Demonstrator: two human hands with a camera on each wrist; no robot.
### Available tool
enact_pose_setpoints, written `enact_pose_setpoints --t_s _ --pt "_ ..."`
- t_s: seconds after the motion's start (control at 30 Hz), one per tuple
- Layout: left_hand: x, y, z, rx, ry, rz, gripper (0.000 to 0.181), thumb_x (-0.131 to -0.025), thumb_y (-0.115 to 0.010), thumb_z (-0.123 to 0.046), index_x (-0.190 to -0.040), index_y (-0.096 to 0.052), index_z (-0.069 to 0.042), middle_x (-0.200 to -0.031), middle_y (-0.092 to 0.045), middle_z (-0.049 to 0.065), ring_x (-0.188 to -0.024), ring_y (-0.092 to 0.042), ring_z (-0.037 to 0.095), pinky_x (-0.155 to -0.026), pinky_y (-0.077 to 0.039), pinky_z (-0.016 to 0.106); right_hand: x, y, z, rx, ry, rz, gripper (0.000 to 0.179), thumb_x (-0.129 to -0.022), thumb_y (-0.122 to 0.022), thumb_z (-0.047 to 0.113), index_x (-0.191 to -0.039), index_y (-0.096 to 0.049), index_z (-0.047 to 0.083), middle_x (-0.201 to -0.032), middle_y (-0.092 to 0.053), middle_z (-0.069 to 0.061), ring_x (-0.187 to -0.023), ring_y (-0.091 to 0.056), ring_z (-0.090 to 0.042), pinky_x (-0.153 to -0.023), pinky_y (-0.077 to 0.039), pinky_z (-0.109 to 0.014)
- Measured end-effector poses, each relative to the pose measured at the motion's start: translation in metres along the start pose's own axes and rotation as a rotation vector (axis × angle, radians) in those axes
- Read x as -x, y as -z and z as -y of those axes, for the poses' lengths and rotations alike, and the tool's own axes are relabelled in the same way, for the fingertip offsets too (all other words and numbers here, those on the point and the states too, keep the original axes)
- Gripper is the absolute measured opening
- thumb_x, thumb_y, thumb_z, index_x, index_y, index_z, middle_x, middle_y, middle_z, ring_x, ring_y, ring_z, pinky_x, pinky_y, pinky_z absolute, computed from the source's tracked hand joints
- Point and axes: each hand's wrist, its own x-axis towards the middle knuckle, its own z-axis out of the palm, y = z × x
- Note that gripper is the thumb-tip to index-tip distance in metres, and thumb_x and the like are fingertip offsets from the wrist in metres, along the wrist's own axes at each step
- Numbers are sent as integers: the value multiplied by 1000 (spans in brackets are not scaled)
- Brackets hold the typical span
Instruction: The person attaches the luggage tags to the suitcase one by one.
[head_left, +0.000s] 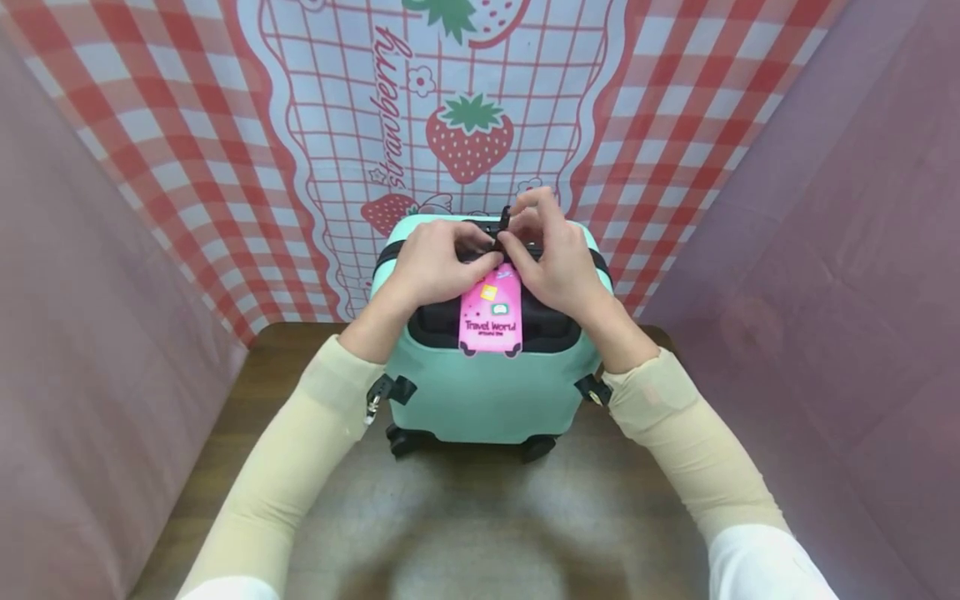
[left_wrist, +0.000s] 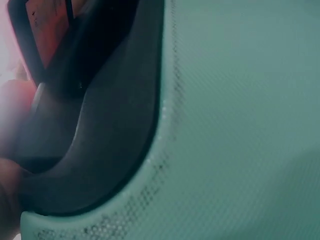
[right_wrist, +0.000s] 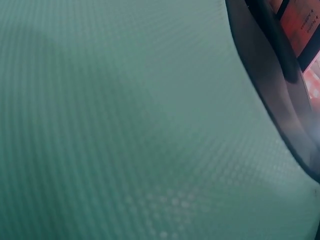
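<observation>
A mint-green suitcase point(head_left: 487, 400) stands on its wheels. A pink luggage tag point(head_left: 491, 319) printed "Travel World" hangs over the black recess at its top. From the tag's upper end a thin black strap point(head_left: 505, 218) sticks up between the hands. My left hand point(head_left: 438, 262) pinches the strap low down, just above the tag. On the other side, my right hand point(head_left: 557, 254) pinches it with thumb and fingers. The fingers partly cover the strap and the suitcase handle. In both wrist views the suitcase's ribbed shell point(left_wrist: 240, 110) fills most of the picture.
The suitcase rests on a brown wooden table point(head_left: 285, 375). Behind it hangs a red-checked strawberry cloth point(head_left: 675, 125). Pinkish drapes point(head_left: 810, 275) enclose the left and right sides. A dark band point(head_left: 386, 254) runs around the suitcase's top.
</observation>
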Motion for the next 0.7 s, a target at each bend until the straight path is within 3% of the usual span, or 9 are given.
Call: enact_pose_setpoints --t_s 0.13,0.27,0.43,0.7 --pt "0 1 1 44 9 -7 38 -96 -77 -39 -122 -79 -11 -113 -82 6 -105 -76 20 -96 -56 41 0 -1 1 34 -34 -10 25 -98 -74 9 -121 -69 0 -106 -71 -18 -87 -75 -27 -85 -65 -44" --pt "1 0 1 52 12 -21 38 -94 -78 -39 -121 -79 -12 -109 -82 5 -101 -77 19 -95 -56 41 0 -1 0 52 -37 -13 25 -96 -78 12 -118 -77 3 -123 -67 -18 -101 -73 -27 -93 -63 -42" --pt "0 0 2 51 7 -41 35 -93 -78 -36 -119 -80 -13 -106 -83 5 -99 -77 19 -93 -56 40 2 -1 -1 53 13 -24 24 -93 -81 13 -113 -77 2 -108 -77 -14 -101 -75 -26 -93 -62 -45" --pt "0 0 3 54 4 -45 35 -93 -79 -35 -121 -80 -14 -105 -83 6 -100 -78 20 -93 -56 41 2 -1 -3 17 80 5 18 -93 -78 11 -107 -74 1 -102 -78 -12 -96 -76 -24 -90 -62 -41"
